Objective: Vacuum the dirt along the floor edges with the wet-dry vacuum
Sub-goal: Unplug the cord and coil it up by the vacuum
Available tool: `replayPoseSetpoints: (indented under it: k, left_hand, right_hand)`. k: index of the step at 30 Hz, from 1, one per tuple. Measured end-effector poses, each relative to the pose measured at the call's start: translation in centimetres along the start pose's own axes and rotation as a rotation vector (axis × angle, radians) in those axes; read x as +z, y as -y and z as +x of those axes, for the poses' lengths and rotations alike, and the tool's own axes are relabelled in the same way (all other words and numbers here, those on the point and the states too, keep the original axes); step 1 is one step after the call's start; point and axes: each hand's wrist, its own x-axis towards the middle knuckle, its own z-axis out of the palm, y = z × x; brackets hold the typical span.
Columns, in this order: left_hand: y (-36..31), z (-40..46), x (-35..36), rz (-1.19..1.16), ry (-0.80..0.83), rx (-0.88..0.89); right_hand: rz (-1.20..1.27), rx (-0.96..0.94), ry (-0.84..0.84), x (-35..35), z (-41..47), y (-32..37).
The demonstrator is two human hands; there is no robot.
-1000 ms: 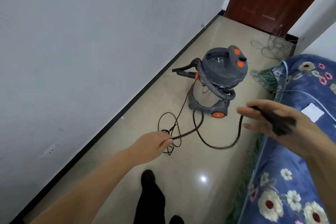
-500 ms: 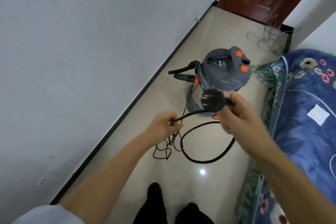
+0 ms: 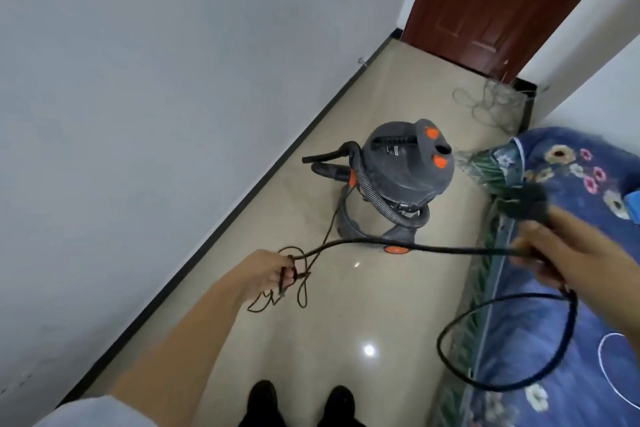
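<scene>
While the wet-dry vacuum stands unplugged on the tiled floor between the wall's dark skirting and the flowered bed cover, its black power cord is stretched between the person's two hands. The right hand grips the cord just behind the blurred plug, with a loose loop hanging below over the bed edge. The left hand pinches a tangle of thinner coils low over the floor. The step in hand looks like freeing the cord before plugging in. To do it well, the person should probably feed the slack out loop by loop, not pull it taut, since a tug could tighten the tangle or drag the vacuum. No vacuuming seems begun; the hose is wrapped round the body.
</scene>
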Motion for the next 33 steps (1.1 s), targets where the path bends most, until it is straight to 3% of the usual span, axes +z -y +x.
replayPoseSetpoints:
  k: [1, 3, 4, 5, 8, 10, 16, 19, 24, 28, 33]
  left_hand:
    - [-0.1, -0.5, -0.2, -0.040, -0.002, 0.009]
    - [-0.4, -1.2, -0.4, -0.096, -0.004, 0.005]
    - [-0.6, -1.5, -0.2, -0.089, 0.014, 0.006]
    - [-0.7, -1.8, 0.1, -0.045, 0.024, 0.019]
    - [-1.0, -2.4, 1.1, 0.171, -0.068, 0.130]
    - [-1.3, -2.9, 1.7, 0.138, -0.061, 0.180]
    - [-2.5, -4.9, 1.3, -0.285, 0.203, 0.164]
    - [-2.5, -5.3, 0.9, -0.251, 0.185, 0.168]
    - [-1.5, -5.2, 0.6, -0.092, 0.163, 0.142]
    - [-1.4, -5.5, 1.7, 0.044, 0.177, 0.206]
    - [-3.2, -5.6, 2.7, 0.424, -0.135, 0.417]
  right_hand:
    - [-0.365, 0.028, -0.102, 0.4, 0.9, -1.1]
    - [-0.792, 0.122, 0.065, 3.2, 3.2, -3.4]
    - [-0.870, 0.157, 0.145, 4.8, 4.1, -4.4]
    - [-0.834, 0.176, 0.213, 6.2, 4.7, -5.2]
    - [-0.301, 0.208, 0.284, 9.6, 5.0, -5.3]
    - [-0.199, 0.167, 0.318, 11.4, 5.4, -5.2]
    - [-0.766, 0.109, 0.334, 16.3, 7.6, -7.1]
    - [-0.992, -0.012, 0.323, 17.1, 8.3, -7.0]
    - [-1.144, -0.091, 0.452, 17.3, 8.8, -6.4]
    - [-1.081, -0.031, 0.563, 17.8, 8.5, -7.0]
    - [-0.371, 0.061, 0.595, 17.5, 7.5, -8.2]
